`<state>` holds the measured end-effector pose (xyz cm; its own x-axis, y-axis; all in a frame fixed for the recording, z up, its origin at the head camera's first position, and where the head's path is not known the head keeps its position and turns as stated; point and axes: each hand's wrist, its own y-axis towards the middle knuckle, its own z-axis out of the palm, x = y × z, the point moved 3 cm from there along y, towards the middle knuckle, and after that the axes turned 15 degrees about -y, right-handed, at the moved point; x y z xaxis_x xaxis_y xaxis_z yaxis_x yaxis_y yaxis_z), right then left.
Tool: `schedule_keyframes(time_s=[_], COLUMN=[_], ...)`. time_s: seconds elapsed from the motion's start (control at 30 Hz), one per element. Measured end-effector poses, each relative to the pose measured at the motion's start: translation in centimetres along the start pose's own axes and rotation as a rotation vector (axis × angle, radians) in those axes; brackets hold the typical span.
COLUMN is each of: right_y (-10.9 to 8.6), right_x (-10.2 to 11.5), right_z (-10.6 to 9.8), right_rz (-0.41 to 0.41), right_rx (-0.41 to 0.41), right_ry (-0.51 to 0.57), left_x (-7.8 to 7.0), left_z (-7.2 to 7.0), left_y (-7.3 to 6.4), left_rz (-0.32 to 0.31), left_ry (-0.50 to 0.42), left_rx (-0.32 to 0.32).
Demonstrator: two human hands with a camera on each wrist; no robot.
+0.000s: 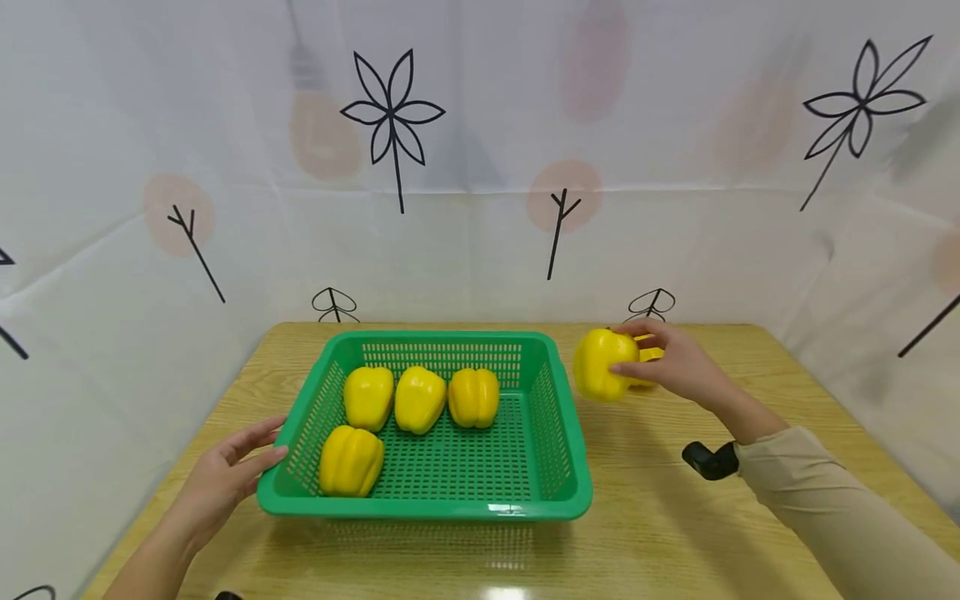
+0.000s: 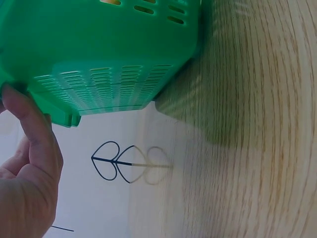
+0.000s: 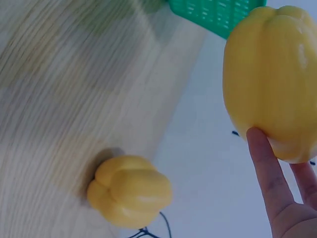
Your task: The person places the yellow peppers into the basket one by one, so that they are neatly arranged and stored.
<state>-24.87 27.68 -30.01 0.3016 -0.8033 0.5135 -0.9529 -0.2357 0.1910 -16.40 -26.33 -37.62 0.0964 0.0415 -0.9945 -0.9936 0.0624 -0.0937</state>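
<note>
My right hand pinches a yellow bell pepper between thumb and fingers, raised above the table to the right of the basket. The same pepper fills the upper right of the right wrist view, with fingertips at its end. A second yellow pepper lies on the table behind that hand, mostly covered by it in the head view. At the left side of the green plastic basket, my left hand holds the rim, thumb on the edge. Inside sit several yellow peppers, a row at the back and one near the front left.
The basket stands on a wood-grain table. A white cloth printed with flowers and twigs hangs behind the table and along its sides. A black wrist device sits by the right sleeve.
</note>
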Motion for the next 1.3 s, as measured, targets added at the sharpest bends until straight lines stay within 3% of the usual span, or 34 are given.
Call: schedule_keyframes(time_s=[0.6, 1.3], right_y=[1.0, 3.3], right_x=[4.2, 8.5], right_z=[0.6, 3.0], right_rz=[-0.097, -0.19], right_rx=[0.004, 0.084], right_ry=[-0.009, 0.1], left_x=[-0.2, -0.1], left_z=[0.0, 0.1], left_y=[-0.1, -0.2], left_rz=[-0.018, -0.005], left_ry=[0.008, 0.002], left_rx=[-0.014, -0.008])
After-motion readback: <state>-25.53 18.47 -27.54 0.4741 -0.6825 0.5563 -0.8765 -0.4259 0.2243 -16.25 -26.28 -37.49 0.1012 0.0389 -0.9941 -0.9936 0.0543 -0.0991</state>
